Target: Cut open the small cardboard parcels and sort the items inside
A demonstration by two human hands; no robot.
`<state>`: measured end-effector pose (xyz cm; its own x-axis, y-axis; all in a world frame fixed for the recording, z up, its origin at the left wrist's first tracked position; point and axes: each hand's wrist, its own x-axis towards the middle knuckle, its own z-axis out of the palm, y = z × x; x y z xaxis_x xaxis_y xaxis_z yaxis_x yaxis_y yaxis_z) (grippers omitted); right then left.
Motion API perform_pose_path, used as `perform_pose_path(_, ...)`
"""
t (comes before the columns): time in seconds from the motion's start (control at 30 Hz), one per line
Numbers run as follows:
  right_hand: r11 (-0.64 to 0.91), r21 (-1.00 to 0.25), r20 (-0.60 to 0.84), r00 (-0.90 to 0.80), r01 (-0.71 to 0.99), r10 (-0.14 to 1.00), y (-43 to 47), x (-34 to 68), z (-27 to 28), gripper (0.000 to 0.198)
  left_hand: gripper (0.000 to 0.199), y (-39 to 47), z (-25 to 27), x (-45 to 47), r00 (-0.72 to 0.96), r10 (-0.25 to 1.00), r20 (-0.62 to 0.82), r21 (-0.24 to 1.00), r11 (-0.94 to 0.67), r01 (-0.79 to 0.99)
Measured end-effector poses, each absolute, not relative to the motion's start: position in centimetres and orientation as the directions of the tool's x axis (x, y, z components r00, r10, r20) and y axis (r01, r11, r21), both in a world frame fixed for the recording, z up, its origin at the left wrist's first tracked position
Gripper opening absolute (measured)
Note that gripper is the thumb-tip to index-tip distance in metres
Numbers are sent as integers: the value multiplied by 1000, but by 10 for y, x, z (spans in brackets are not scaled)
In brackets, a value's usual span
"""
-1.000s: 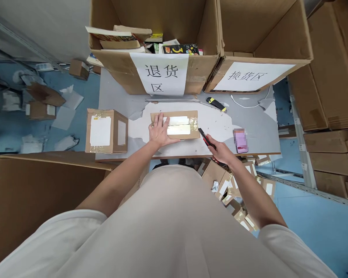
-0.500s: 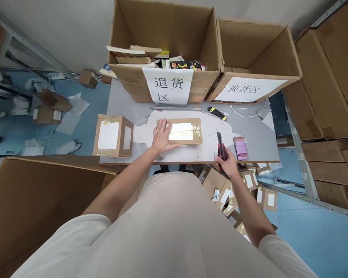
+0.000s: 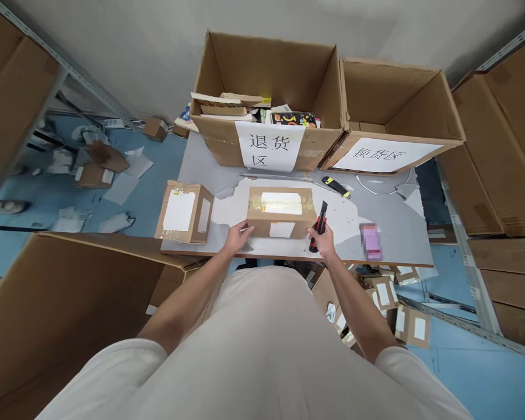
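A taped cardboard box (image 3: 262, 228) with white labels on its top and near side sits in front of me on the table. My left hand (image 3: 238, 236) pinches the box's lower left corner between thumb and fingers. My right hand (image 3: 322, 240) is wrapped round a red and black utility knife (image 3: 318, 224), whose dark tip points away from me. The thumb and fingertips of that hand are at the box's right end; whether they press on it I cannot tell.
Another taped box (image 3: 180, 211) stands at the table's left. A yellow and black cutter (image 3: 336, 186), a white cable (image 3: 376, 189) and a pink phone-like item (image 3: 371, 241) lie to the right. Behind are two large open cartons, one with books (image 3: 223, 106), each with a paper sign (image 3: 271, 146).
My left hand has gone from the box's top to its left corner. The right hand has brought the knife left to the box. The box now shows its near side.
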<state>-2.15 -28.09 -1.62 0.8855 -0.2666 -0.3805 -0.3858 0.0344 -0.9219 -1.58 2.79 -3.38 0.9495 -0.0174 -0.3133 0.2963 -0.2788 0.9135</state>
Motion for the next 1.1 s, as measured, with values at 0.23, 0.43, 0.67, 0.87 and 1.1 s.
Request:
perform_pose_path(0.23,-138,-896,-370,881,-423,-296,-290,-5,1,42,51,22,-15,9,953,118,-280,716,-636,289)
perform_pose_path(0.43,238,-831,-542,828,-504,-141,-298,-8,-2,46,52,22,-25,10,946,133,-295,722,-618,312)
perform_pose_path(0.67,358,-777,-554,833,-518,4,-311,-37,-10,44,74,28,-26,-18,925,-14,-380,902,-227,367)
perform_pose_path(0.87,339,-760,-571,818,-555,60,-312,-45,-10,51,104,24,-20,-40,893,-129,-431,902,-33,430)
perform_pose_path(1.1,213,-814,-544,838,-540,45,-326,-35,25,57,75,35,5,-23,922,-68,-382,924,-53,379)
